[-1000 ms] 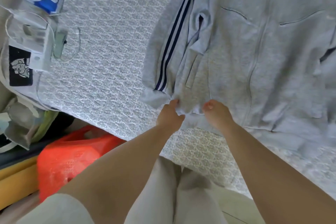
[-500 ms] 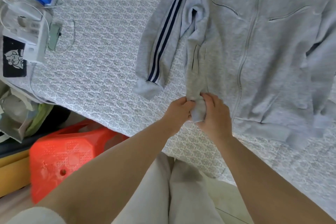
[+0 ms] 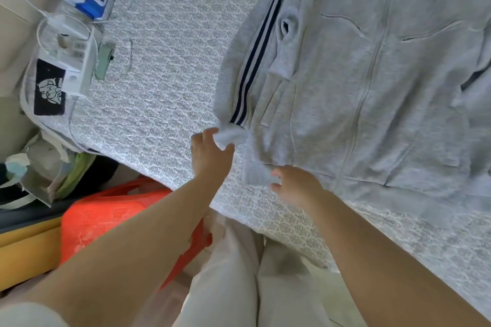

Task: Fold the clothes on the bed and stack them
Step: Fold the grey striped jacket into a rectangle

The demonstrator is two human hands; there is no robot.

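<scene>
Head view looks down on the bed (image 3: 164, 103), its patterned quilt spread wide. On it lies the grey zip jacket (image 3: 372, 93), front up, its navy-striped sleeve (image 3: 247, 69) running along the body's side toward the near edge. Beside the bed on the floor sits a red basket (image 3: 111, 218). The left hand (image 3: 210, 154) has its grip pinching the sleeve's cuff (image 3: 228, 137). The right hand (image 3: 295, 186) touches the jacket's ribbed hem corner (image 3: 256, 174), fingers loosely spread.
</scene>
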